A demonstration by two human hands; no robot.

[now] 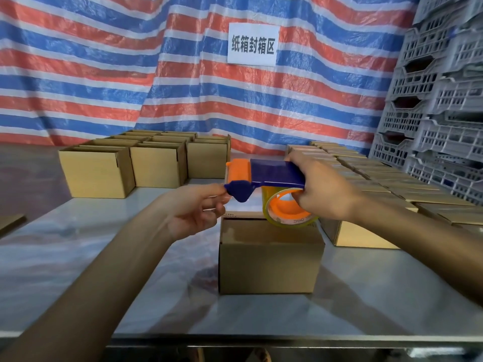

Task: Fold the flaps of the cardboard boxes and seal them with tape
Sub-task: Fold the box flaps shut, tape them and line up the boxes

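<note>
- Cardboard boxes (96, 173) stand in a cluster at the far left of the table (78, 244), well apart from the work.
- Left hand (193, 210): thumb and forefinger pinch the blue nose of the tape dispenser (264, 173); the other fingers are loosely curled. Cannot tell whether a tape end is between them.
- Tape dispenser: held in the air, long axis left-right, orange cutter end pointing left. Judged light, hard plastic; keep fingers off the toothed edge.
- Tape roll (287, 218) hangs at the dispenser's right end, just above the centre box (269, 259).
- Centre box: mid-table, flaps down, broad face toward the person, long axis left-right. Judged light and hollow; panels would dent, so steady it at edges and corners.
- Right hand (321, 189): fingers curl into the roll's orange core.
- Rows of closed boxes (366, 176) fill the right of the table.
</note>
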